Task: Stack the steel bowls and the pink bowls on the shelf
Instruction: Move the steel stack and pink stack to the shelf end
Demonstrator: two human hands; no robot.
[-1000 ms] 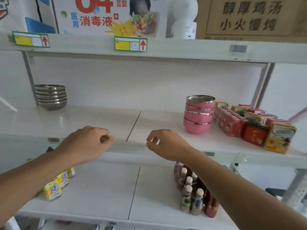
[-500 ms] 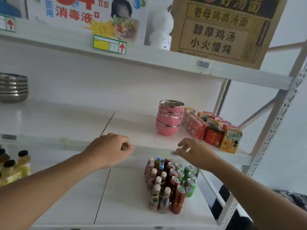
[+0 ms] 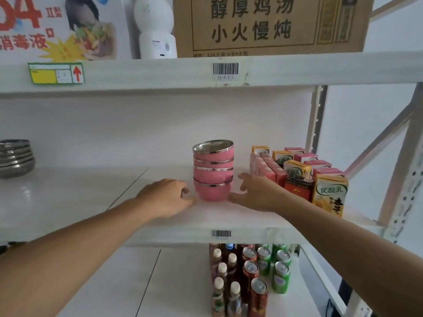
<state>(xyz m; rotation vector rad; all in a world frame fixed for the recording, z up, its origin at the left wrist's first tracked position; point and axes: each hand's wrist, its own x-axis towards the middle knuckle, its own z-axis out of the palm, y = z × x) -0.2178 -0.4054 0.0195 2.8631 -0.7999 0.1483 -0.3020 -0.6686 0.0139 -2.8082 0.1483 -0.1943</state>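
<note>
A stack of several pink bowls (image 3: 213, 173) with steel rims stands upright on the white middle shelf (image 3: 91, 202), a little right of centre. My left hand (image 3: 167, 197) rests on the shelf just left of the bottom bowl, fingers loosely curled and holding nothing. My right hand (image 3: 254, 193) lies just right of the stack with thumb and fingers spread toward the bottom bowl; I cannot tell if they touch it. A stack of steel bowls (image 3: 13, 159) sits at the far left of the same shelf, partly cut off by the frame edge.
Drink cartons (image 3: 329, 193) and red boxes (image 3: 297, 186) crowd the shelf right of the pink stack. Bottles and cans (image 3: 249, 277) stand on the lower shelf. Overhead, the upper shelf carries a cardboard box (image 3: 263, 24) and a white device (image 3: 155, 26).
Both hands have moved up from the shelf's front edge onto the shelf and closed in on either side of the pink stack. The view has shifted right and nearer.
</note>
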